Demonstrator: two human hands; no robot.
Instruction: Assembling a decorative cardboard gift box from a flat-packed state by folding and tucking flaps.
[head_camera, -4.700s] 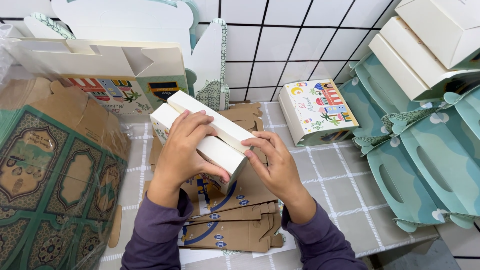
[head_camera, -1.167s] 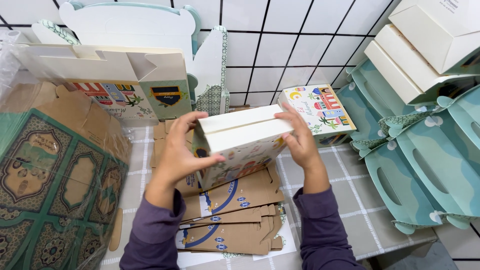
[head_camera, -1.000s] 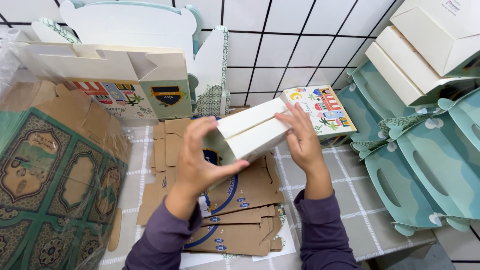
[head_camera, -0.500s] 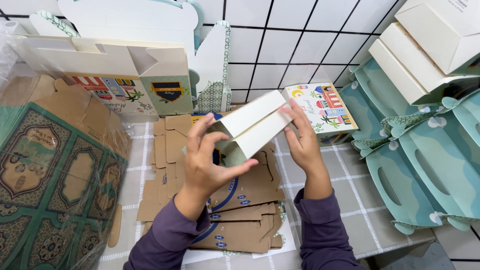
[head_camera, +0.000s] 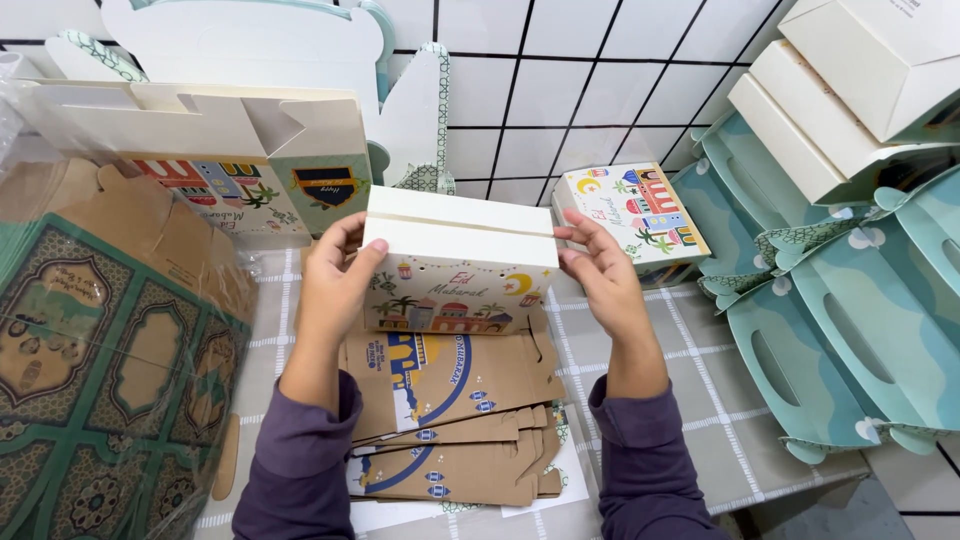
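I hold a small white cardboard box printed with a colourful town, palms and a crescent, upright in front of me with its two top flaps closed. My left hand grips its left end and my right hand presses its right end. Beneath it lies a stack of flat brown box blanks with blue printing on the tiled tabletop.
A finished matching box stands behind on the right. Stacked teal carriers with handle slots and white boxes fill the right. A half-open box stands at back left. Plastic-wrapped green patterned sheets lie on the left.
The box was tilted with flaps being folded; now its top is closed and it sits level between both hands, printed side facing me.
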